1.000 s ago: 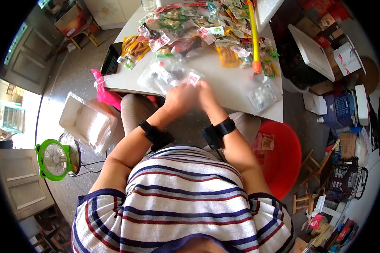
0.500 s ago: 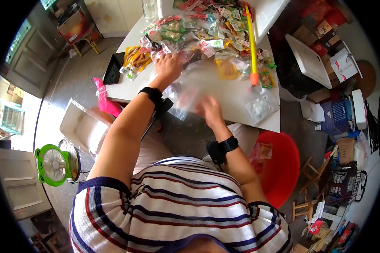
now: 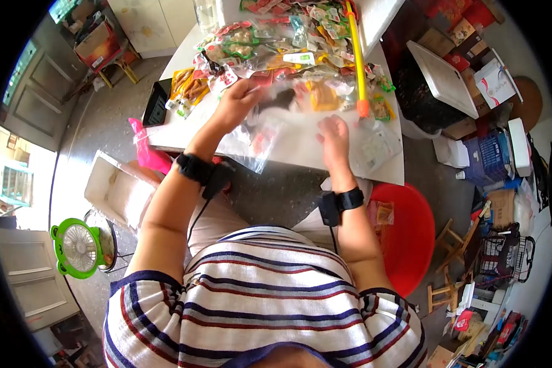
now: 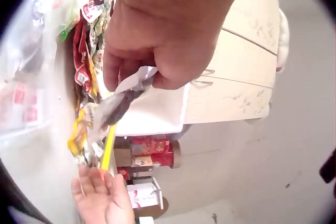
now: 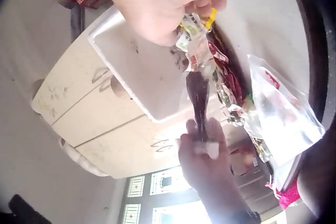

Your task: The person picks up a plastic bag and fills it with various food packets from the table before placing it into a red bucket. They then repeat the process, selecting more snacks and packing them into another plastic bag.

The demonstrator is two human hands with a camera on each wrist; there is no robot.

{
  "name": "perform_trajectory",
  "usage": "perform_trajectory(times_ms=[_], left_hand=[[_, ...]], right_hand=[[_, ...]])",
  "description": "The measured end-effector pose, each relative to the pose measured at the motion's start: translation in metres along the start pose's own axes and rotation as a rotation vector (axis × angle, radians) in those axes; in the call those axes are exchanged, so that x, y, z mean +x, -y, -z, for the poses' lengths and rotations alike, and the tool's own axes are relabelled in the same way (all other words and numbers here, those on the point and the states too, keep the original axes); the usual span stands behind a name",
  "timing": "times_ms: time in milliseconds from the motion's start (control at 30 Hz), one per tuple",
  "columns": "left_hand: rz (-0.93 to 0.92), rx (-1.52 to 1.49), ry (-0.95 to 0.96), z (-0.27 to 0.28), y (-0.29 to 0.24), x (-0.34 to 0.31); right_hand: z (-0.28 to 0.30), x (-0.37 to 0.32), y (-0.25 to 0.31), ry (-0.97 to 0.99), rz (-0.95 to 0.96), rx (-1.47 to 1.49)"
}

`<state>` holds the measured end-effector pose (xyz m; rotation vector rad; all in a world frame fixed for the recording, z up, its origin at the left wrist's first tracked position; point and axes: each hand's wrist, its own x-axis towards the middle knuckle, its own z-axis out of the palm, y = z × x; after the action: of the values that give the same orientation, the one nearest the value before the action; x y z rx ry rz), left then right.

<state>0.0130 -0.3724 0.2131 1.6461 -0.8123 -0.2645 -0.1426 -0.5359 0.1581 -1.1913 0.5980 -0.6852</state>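
My left hand [image 3: 233, 107] pinches the end of a clear packet with dark contents [image 3: 280, 100], blurred above the table [image 3: 300, 141]. The left wrist view shows this packet [image 4: 122, 104] hanging from the thumb and fingers of my left hand [image 4: 163, 29]. My right hand [image 3: 335, 142] is apart from it on the right, empty, its palm and spread fingers [image 4: 86, 182] showing in the left wrist view. Between my forearms a larger clear bag [image 3: 259, 142] lies at the table's front edge. Many colourful packets [image 3: 245, 43] are heaped behind the hands.
A yellow stick [image 3: 357, 61] lies along the heap's right side, with another clear bag [image 3: 377, 147] near its orange end. A black tray [image 3: 157, 103] sits at the left edge. Below the table are a red tub [image 3: 408, 245] and a white foam box [image 3: 113, 187].
From both hands together at the clear bag, my left hand reached into the heap and now holds up the dark packet. My right hand has moved away to the right.
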Motion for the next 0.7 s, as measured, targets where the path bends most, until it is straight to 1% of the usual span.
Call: perform_trajectory(times_ms=[33,100,133,167,233,267,300,367,400,500,533,600,633,667,700], left_hand=[[0.060,-0.070,0.076,0.001,-0.007,-0.012],[0.185,-0.210,0.220,0.003,-0.015,-0.036],[0.184,-0.257,0.231,0.002,-0.017,-0.048],[0.181,-0.302,0.240,-0.001,-0.019,-0.057],[0.311,-0.562,0.223,-0.009,-0.014,-0.071],[0.344,-0.662,0.210,-0.014,-0.012,-0.076],[0.377,-0.762,0.197,-0.019,-0.011,-0.079],[0.391,-0.723,0.208,-0.025,-0.005,-0.084],[0.396,-0.703,0.216,-0.028,-0.002,-0.086],[0.409,-0.650,0.174,-0.039,0.007,-0.094],[0.395,-0.484,0.098,-0.041,0.010,-0.094],[0.193,0.018,-0.023,-0.041,0.025,-0.088],[0.086,0.267,-0.083,-0.041,0.028,-0.087],[-0.039,0.469,-0.100,-0.041,0.030,-0.090],[-0.060,0.599,-0.050,-0.042,0.029,-0.093]], right_hand=[[0.006,0.004,0.002,0.079,-0.028,0.006],[0.014,-0.001,0.022,0.561,-0.225,0.279],[0.017,-0.013,0.026,0.541,-0.285,0.341],[0.026,-0.014,0.018,0.561,-0.298,0.325],[0.031,-0.033,0.023,0.580,-0.358,0.211],[0.036,-0.036,0.016,0.523,-0.428,0.220],[0.037,-0.045,0.011,0.507,-0.455,0.344],[0.037,-0.064,0.003,0.463,-0.502,0.594],[0.042,-0.068,-0.005,0.453,-0.593,0.654],[0.054,-0.076,-0.016,0.373,-0.568,0.569],[0.058,-0.078,-0.016,0.321,-0.514,0.562],[0.067,-0.079,-0.013,0.195,-0.419,0.490],[0.071,-0.076,-0.010,0.179,-0.371,0.481],[0.072,-0.076,-0.007,0.138,-0.321,0.448],[0.070,-0.075,-0.001,0.099,-0.270,0.415]])
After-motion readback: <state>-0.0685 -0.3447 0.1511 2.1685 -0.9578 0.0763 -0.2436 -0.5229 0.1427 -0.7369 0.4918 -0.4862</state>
